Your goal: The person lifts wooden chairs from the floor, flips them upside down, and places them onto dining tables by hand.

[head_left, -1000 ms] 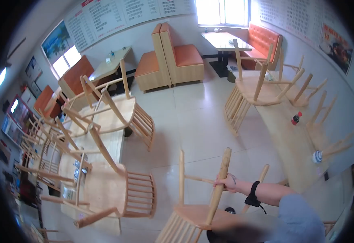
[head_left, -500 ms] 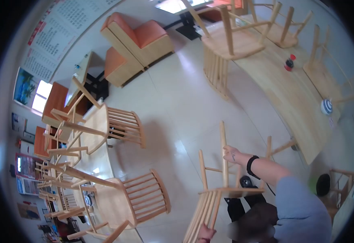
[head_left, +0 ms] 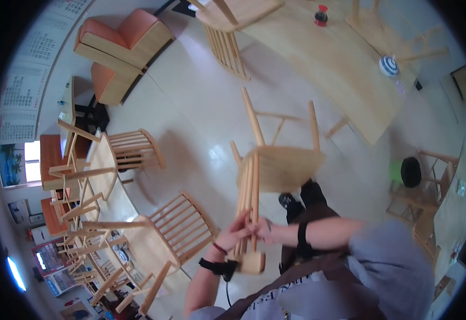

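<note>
A wooden chair [head_left: 286, 169] is held upside down in front of me, its legs pointing up and away and its spindle back toward my body. Around the back spindles on the left side is my left hand [head_left: 235, 230], with its fingers partly extended against the wood. My right hand [head_left: 263, 229] has its fingers closed round a spindle from the right, beside the left hand. The chair's curved top rail [head_left: 251, 263] hangs just below both hands.
Upturned chairs [head_left: 155, 240] rest on tables at the left. A long wooden table [head_left: 345, 74] at the upper right carries a red-capped bottle [head_left: 321, 16], a blue-striped pot [head_left: 388, 65] and upturned chairs. Another chair [head_left: 415, 194] stands right. An orange booth [head_left: 115, 42] is upper left.
My right hand has moved from a chair leg down to the back spindles. My left hand is now beside it. The chair has turned, and the view has swung right and down.
</note>
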Demonstrator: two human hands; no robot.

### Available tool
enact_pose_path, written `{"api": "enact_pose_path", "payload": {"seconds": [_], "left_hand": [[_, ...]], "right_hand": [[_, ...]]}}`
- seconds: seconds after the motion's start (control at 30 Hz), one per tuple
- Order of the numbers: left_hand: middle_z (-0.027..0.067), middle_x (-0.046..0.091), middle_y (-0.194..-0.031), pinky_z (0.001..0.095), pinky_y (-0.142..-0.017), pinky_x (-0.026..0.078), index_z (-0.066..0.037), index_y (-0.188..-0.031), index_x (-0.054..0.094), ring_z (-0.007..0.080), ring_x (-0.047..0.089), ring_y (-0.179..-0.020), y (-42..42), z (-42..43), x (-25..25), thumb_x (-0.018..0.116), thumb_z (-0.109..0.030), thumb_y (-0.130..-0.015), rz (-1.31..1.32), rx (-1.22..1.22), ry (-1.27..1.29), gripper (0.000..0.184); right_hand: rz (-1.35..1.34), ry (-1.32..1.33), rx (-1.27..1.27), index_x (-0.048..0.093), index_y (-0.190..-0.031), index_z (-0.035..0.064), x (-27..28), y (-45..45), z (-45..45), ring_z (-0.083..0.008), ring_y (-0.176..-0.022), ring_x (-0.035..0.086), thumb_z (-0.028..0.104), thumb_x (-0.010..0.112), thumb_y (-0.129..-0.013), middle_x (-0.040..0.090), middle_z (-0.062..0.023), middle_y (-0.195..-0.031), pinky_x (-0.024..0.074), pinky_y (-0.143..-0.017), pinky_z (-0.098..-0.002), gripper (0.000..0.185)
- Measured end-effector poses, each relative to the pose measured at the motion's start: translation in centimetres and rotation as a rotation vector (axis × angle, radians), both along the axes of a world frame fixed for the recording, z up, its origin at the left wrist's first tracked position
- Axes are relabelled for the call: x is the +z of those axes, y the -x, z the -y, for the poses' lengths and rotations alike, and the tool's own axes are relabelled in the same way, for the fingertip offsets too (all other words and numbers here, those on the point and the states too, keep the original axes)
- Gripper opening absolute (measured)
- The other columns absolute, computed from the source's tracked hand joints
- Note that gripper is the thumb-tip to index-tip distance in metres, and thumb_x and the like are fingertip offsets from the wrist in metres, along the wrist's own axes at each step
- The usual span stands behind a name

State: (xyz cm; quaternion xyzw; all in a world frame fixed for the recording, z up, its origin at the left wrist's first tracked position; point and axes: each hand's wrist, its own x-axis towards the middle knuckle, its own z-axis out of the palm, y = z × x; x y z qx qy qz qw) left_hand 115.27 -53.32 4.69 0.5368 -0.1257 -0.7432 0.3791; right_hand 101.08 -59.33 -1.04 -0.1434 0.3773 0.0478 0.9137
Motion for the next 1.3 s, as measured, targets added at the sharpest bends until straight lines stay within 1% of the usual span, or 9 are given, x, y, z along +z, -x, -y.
{"api": "enact_pose_path", "payload": {"seconds": [0.13, 0.17, 0.27, 0.43, 0.6, 0.7, 0.9, 1.07, 1.3], "left_hand": [[0.0114, 0.044, -0.135, 0.0343, -0.103, 0.035, -0.007, -0.148, 0.018, 0.0211, 0.043, -0.123, -1.2, -2.0, 9.1, 0.069, -0.019, -0.083, 0.277, -0.059, 0.215, 0.083], [0.0149, 0.043, -0.137, 0.0367, -0.105, 0.034, -0.006, -0.146, 0.021, 0.0254, 0.042, -0.126, -2.0, -3.8, 8.8, 0.072, -0.014, -0.078, 0.750, -0.361, 0.392, 0.085], [0.0177, 0.045, -0.134, 0.0390, -0.103, 0.036, -0.005, -0.144, 0.026, 0.0315, 0.044, -0.122, -0.2, -4.3, 6.6, 0.072, -0.008, -0.073, 0.900, -0.148, 0.381, 0.084], [0.0175, 0.053, -0.118, 0.0409, -0.089, 0.042, -0.003, -0.142, 0.029, 0.0350, 0.052, -0.100, -2.4, 1.0, 6.4, 0.063, 0.003, -0.072, 1.215, -0.297, 0.569, 0.078], [0.0122, 0.050, -0.115, 0.0346, -0.085, 0.047, -0.007, -0.146, 0.017, 0.0217, 0.052, -0.097, -2.1, 9.0, 6.7, 0.064, 0.004, -0.072, 0.701, -0.031, 0.479, 0.089], [0.0081, 0.046, -0.101, 0.0301, -0.078, 0.048, -0.013, -0.148, 0.009, 0.0172, 0.050, -0.089, -0.8, 16.7, 8.3, 0.061, 0.006, -0.071, 0.518, 0.014, 0.469, 0.095], [0.0066, 0.051, -0.088, 0.0289, -0.058, 0.048, -0.006, -0.121, 0.038, 0.0164, 0.055, -0.072, 0.4, 35.3, 6.4, 0.057, 0.007, -0.071, 0.477, 0.299, 0.456, 0.055], [0.0068, 0.050, -0.085, 0.0290, -0.056, 0.048, -0.004, -0.114, 0.040, 0.0170, 0.054, -0.068, 4.8, 46.7, 7.3, 0.056, 0.008, -0.072, 0.394, 0.506, 0.471, 0.047], [0.0099, 0.053, -0.081, 0.0340, -0.062, 0.050, -0.004, -0.110, 0.040, 0.0204, 0.056, -0.069, 4.8, 48.1, 4.9, 0.052, 0.010, -0.075, 0.186, 0.562, 0.482, 0.040]], "right_hand": [[-0.006, -0.016, 0.070, 0.055, -0.102, 0.0025, 1.8, -2.6, 7.0, -0.0185, -0.081, 0.064, 0.020, 0.060, -0.084, 0.061, -0.0076, -0.091, 0.0548, -0.074, -0.0320, 0.025], [0.028, 0.023, 0.043, 0.055, -0.102, 0.0030, 0.4, -3.7, 7.9, -0.0190, -0.080, 0.064, 0.023, 0.059, -0.084, 0.061, -0.0078, -0.091, 0.0545, -0.073, -0.0323, 0.027], [0.075, 0.089, 0.029, 0.052, -0.103, 0.0046, 1.6, -5.9, 11.4, -0.0178, -0.079, 0.062, 0.035, 0.057, -0.087, 0.060, -0.0075, -0.092, 0.0515, -0.073, -0.0326, 0.035], [0.208, 0.339, 0.037, 0.048, -0.115, 0.0059, 5.8, -2.5, 14.1, -0.0161, -0.090, 0.059, 0.050, 0.050, -0.091, 0.058, -0.0042, -0.097, 0.0471, -0.080, -0.0303, 0.050], [0.252, 0.864, 0.316, 0.028, -0.142, 0.0094, 1.9, 5.4, 9.2, -0.0190, -0.117, 0.046, 0.022, 0.067, -0.086, 0.044, -0.0094, -0.130, 0.0390, -0.101, -0.0394, 0.070], [0.433, 1.063, 0.457, 0.009, -0.147, 0.0088, 4.4, 7.9, 7.4, -0.0297, -0.133, 0.032, 0.037, 0.078, -0.074, 0.027, -0.0182, -0.145, 0.0308, -0.108, -0.0364, 0.105], [0.182, 1.097, 0.110, 0.020, -0.145, 0.0080, 8.0, 9.5, 21.7, -0.0238, -0.092, 0.058, 0.003, 0.054, -0.073, 0.057, -0.0124, -0.100, 0.0468, -0.081, -0.0325, 0.080], [0.111, 1.193, 0.335, 0.028, -0.143, 0.0050, 12.8, 14.5, 36.3, -0.0237, -0.095, 0.058, 0.003, 0.051, -0.075, 0.059, -0.0149, -0.106, 0.0457, -0.082, -0.0312, 0.071], [-0.012, 1.270, 0.497, 0.025, -0.144, 0.0069, 13.7, 15.7, 40.7, -0.0325, -0.101, 0.059, -0.001, 0.048, -0.073, 0.058, -0.0228, -0.110, 0.0455, -0.086, -0.0356, 0.076]]}}
